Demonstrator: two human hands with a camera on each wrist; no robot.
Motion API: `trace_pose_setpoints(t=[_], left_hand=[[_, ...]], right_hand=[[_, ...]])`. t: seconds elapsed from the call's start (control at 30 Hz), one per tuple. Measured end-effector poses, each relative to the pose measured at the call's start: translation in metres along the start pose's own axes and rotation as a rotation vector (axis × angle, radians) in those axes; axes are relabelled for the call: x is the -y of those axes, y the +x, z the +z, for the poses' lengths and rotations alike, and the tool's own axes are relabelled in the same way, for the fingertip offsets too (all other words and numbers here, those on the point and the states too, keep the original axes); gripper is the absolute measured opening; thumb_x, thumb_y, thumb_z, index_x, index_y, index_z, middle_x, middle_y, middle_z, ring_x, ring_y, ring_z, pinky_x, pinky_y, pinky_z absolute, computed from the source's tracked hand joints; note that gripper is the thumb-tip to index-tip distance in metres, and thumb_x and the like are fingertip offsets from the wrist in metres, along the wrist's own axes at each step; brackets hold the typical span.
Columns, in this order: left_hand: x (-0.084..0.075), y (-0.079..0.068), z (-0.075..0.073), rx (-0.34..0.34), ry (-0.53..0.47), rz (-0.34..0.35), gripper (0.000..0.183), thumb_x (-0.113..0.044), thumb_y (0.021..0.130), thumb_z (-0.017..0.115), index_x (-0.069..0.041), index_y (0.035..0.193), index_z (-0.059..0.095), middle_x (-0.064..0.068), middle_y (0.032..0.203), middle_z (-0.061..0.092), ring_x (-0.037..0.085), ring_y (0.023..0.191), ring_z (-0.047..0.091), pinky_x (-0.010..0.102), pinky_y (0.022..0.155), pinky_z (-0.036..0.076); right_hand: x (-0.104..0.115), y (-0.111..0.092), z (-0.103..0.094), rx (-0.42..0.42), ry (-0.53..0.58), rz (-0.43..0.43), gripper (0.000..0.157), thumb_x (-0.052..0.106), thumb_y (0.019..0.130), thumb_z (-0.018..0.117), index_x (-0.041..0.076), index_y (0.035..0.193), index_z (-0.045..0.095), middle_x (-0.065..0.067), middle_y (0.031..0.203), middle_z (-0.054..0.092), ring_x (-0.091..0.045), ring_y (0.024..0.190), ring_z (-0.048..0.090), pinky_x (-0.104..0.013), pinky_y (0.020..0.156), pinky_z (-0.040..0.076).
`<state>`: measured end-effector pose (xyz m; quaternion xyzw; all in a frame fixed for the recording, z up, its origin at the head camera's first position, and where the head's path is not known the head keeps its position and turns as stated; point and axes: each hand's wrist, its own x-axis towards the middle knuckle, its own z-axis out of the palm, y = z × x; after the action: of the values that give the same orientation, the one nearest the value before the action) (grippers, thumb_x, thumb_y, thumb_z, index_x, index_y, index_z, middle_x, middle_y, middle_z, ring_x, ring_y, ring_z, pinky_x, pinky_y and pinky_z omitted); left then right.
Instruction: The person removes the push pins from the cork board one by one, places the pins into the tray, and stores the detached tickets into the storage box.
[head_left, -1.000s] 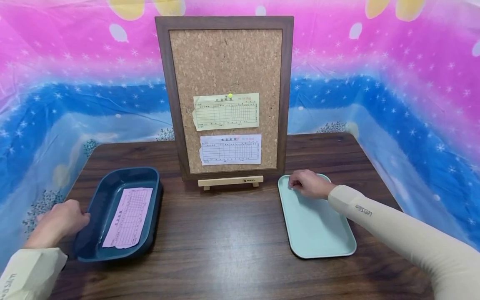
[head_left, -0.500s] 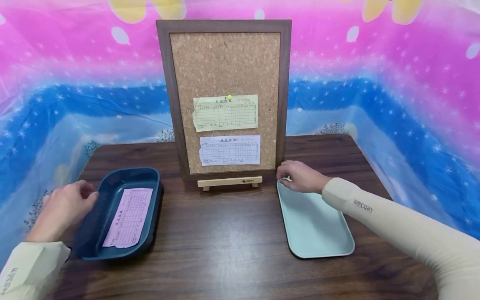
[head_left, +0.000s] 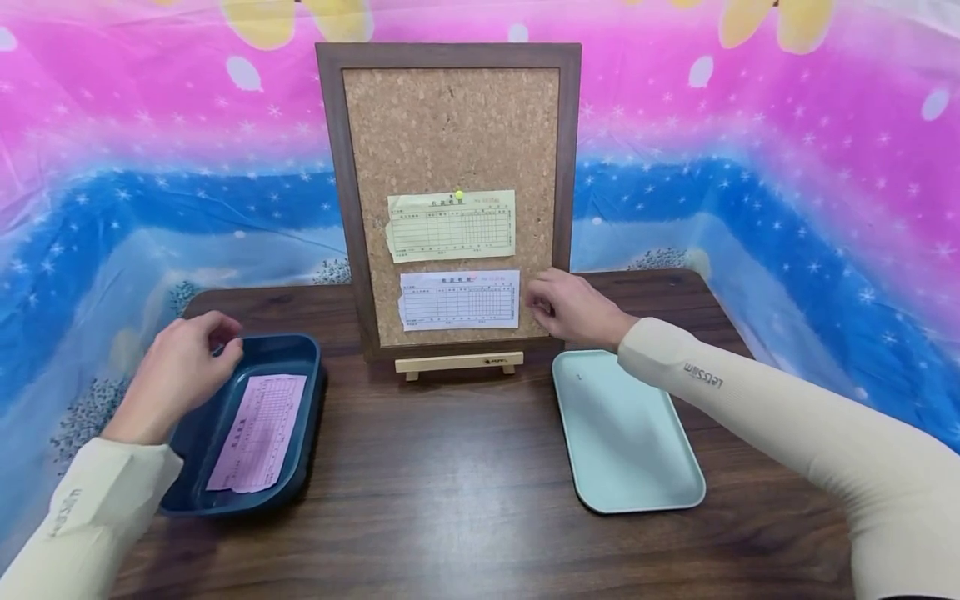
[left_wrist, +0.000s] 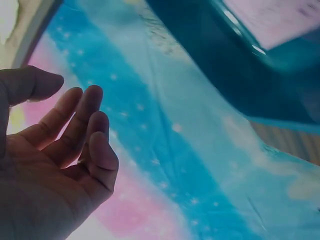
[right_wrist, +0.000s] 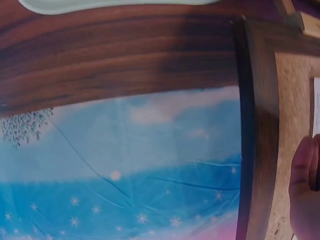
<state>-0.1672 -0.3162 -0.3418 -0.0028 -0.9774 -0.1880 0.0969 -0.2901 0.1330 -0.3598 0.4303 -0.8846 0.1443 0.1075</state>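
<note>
My left hand (head_left: 183, 367) hovers above the far left rim of a dark blue basin (head_left: 311, 392). Its fingers are loosely bent with nothing between them, as the left wrist view of the hand (left_wrist: 65, 145) shows. Inside the basin lies a pink receipt slip (head_left: 258, 433). My right hand (head_left: 573, 307) is at the lower right of a framed cork board (head_left: 450, 129), beside a white receipt slip (head_left: 459, 300). Its fingers are relaxed, and I see nothing in them; the right wrist view cuts most of the hand off. A pinkish pushpin (head_left: 473, 276) sits at the white slip's top.
Above the white slip, a yellow-green receipt slip (head_left: 452, 225) hangs under a yellow pushpin (head_left: 459, 195). A pale green tray (head_left: 630, 450) with a tiny dark object (head_left: 579, 377) lies at right. A wooden stand (head_left: 459, 363) supports the board on the table (head_left: 442, 500).
My right hand has left the green tray, moving up and left to the board's lower right. My left hand has risen and moved rightward over the basin's edge. The slips stay in place.
</note>
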Motion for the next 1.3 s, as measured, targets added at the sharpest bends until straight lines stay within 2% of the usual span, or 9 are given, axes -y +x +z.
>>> trace_pose_setpoints(t=[0.13, 0.43, 0.63, 0.83, 1.07, 1.2, 1.3], left_hand=[[-0.016, 0.01, 0.001, -0.006, -0.027, 0.031, 0.023, -0.018, 0.086, 0.049, -0.002, 0.102, 0.053, 0.016, 0.091, 0.051, 0.03, 0.082, 0.041, 0.046, 0.064, 0.038], [-0.044, 0.033, 0.012, -0.047, -0.061, 0.135, 0.019, -0.02, 0.085, 0.052, -0.004, 0.095, 0.055, 0.011, 0.083, 0.053, 0.025, 0.077, 0.043, 0.042, 0.064, 0.037], [-0.067, 0.051, 0.014, -0.077, -0.109, 0.189, 0.024, -0.025, 0.086, 0.049, -0.006, 0.098, 0.055, 0.007, 0.082, 0.053, 0.022, 0.076, 0.045, 0.039, 0.064, 0.037], [-0.092, 0.073, 0.019, -0.117, -0.152, 0.225, 0.025, -0.027, 0.086, 0.047, -0.007, 0.1, 0.055, 0.004, 0.078, 0.053, 0.017, 0.067, 0.048, 0.034, 0.059, 0.038], [-0.121, 0.096, 0.023, -0.138, -0.202, 0.205, 0.027, -0.03, 0.085, 0.047, -0.008, 0.1, 0.052, 0.0, 0.079, 0.053, 0.015, 0.067, 0.049, 0.031, 0.059, 0.037], [-0.128, 0.107, 0.022, -0.132, -0.221, 0.169, 0.031, -0.032, 0.085, 0.047, -0.007, 0.103, 0.053, 0.001, 0.082, 0.053, 0.015, 0.07, 0.05, 0.032, 0.063, 0.039], [-0.133, 0.114, 0.023, -0.118, -0.218, 0.143, 0.033, -0.032, 0.086, 0.045, -0.008, 0.106, 0.053, 0.001, 0.083, 0.054, 0.016, 0.07, 0.05, 0.033, 0.064, 0.039]], right_hand=[[0.001, 0.013, -0.005, -0.062, -0.027, -0.003, 0.006, 0.007, 0.078, 0.056, 0.011, 0.081, 0.058, 0.006, 0.08, 0.049, -0.008, 0.075, 0.041, -0.026, 0.062, 0.037], [0.01, 0.045, -0.012, -0.132, -0.054, 0.048, 0.006, 0.01, 0.079, 0.056, 0.011, 0.084, 0.058, 0.006, 0.082, 0.049, -0.01, 0.077, 0.042, -0.025, 0.066, 0.038], [0.016, 0.065, -0.016, -0.211, -0.05, 0.035, 0.006, 0.012, 0.081, 0.054, 0.011, 0.086, 0.058, 0.005, 0.084, 0.051, -0.01, 0.08, 0.044, -0.024, 0.069, 0.037], [0.022, 0.085, -0.023, -0.258, -0.052, 0.047, 0.009, 0.012, 0.082, 0.053, 0.01, 0.089, 0.057, 0.003, 0.088, 0.053, -0.011, 0.085, 0.046, -0.025, 0.073, 0.037], [0.026, 0.108, -0.038, -0.255, -0.079, 0.06, 0.013, 0.009, 0.083, 0.051, 0.008, 0.094, 0.057, 0.0, 0.092, 0.056, -0.012, 0.086, 0.046, -0.025, 0.073, 0.037], [0.026, 0.118, -0.045, -0.248, -0.087, 0.048, 0.013, 0.007, 0.083, 0.051, 0.007, 0.094, 0.057, -0.001, 0.09, 0.055, -0.014, 0.084, 0.046, -0.026, 0.074, 0.037], [0.027, 0.124, -0.048, -0.252, -0.09, 0.094, 0.013, 0.007, 0.083, 0.049, 0.007, 0.093, 0.057, -0.001, 0.088, 0.054, -0.014, 0.083, 0.045, -0.026, 0.074, 0.036]])
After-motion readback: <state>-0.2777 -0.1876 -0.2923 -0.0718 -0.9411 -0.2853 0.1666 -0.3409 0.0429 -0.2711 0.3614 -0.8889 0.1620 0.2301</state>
